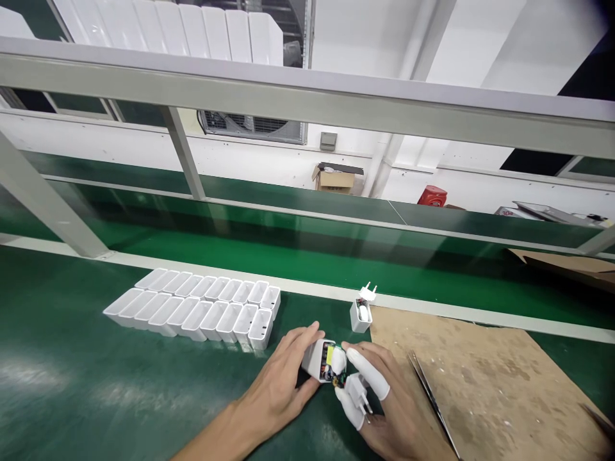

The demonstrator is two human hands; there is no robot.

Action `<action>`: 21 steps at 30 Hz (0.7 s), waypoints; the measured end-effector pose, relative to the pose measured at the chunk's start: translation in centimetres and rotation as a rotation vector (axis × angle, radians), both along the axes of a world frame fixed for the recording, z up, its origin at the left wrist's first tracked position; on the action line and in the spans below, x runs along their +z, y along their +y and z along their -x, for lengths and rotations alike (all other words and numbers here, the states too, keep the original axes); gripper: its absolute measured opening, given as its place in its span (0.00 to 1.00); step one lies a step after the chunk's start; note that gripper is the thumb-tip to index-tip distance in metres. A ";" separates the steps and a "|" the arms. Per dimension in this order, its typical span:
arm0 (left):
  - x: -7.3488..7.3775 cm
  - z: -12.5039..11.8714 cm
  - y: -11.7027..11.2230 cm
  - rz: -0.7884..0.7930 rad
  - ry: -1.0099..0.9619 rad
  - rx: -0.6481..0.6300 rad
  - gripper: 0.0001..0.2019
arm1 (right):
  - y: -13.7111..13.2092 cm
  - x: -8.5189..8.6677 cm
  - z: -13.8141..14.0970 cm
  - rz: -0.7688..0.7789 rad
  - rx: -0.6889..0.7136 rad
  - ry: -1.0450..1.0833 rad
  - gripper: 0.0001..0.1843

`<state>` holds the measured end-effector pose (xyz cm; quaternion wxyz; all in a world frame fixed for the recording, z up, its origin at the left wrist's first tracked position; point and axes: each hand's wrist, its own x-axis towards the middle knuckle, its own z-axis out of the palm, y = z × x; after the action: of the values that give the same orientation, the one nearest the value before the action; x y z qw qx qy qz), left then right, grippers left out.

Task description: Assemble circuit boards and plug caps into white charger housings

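My left hand (283, 371) is closed around a white charger housing (313, 360), tipped so its open end faces right. A small circuit board (335, 362) with a yellow part and a white blob sits partly in that opening. My right hand (384, 390), with white finger cots on thumb and index finger, grips the board by its edges. Beside those fingers hangs a white plug cap (357, 392) with two prongs. Just beyond my hands stands another white charger (361, 316), its plug cap (368, 292) resting loose on top.
Two rows of empty white housings (192, 314) stand on the green table at the left. Metal tweezers (432, 397) lie on a stained brown cardboard sheet (490, 365) at the right. Behind the table's pale rim runs a green conveyor belt (288, 256), under a metal frame bar (307, 96).
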<state>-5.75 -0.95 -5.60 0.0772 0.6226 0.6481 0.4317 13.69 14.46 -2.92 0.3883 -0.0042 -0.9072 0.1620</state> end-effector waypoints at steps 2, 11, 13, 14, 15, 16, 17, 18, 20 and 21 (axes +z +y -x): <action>0.0 0.0 0.0 -0.006 -0.002 -0.008 0.43 | 0.0 0.1 0.0 -0.015 0.003 0.004 0.32; -0.2 -0.1 -0.1 -0.017 -0.004 -0.005 0.43 | -0.1 0.4 0.2 -0.022 0.027 0.019 0.34; -0.3 -0.1 -0.1 -0.015 -0.005 -0.009 0.42 | -0.1 0.4 0.4 -0.025 0.034 0.020 0.34; -0.3 -0.1 -0.1 -0.011 -0.005 -0.012 0.42 | -0.1 0.5 0.4 -0.031 0.034 0.028 0.33; -0.3 -0.2 -0.1 -0.011 -0.003 -0.013 0.42 | -0.1 0.6 0.4 -0.043 0.033 0.029 0.33; -0.3 -0.2 -0.1 -0.014 0.001 -0.013 0.41 | -0.1 0.7 0.4 -0.058 0.028 0.023 0.32; -0.3 -0.2 -0.1 -0.020 0.007 -0.011 0.40 | -0.1 0.8 0.4 -0.069 0.020 0.014 0.31; -0.3 -0.1 -0.1 -0.028 0.014 -0.006 0.40 | 0.0 0.9 0.4 -0.079 0.013 0.000 0.31; -0.2 -0.1 0.0 -0.049 0.032 0.006 0.38 | 0.1 0.9 0.3 -0.088 0.007 -0.013 0.30; -0.2 -0.1 0.0 -0.056 0.042 0.012 0.38 | 0.1 0.8 0.2 -0.090 0.010 -0.006 0.30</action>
<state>-5.66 -0.96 -5.80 0.0434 0.6296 0.6409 0.4370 13.45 14.55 -2.15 0.3845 0.0170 -0.9147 0.1231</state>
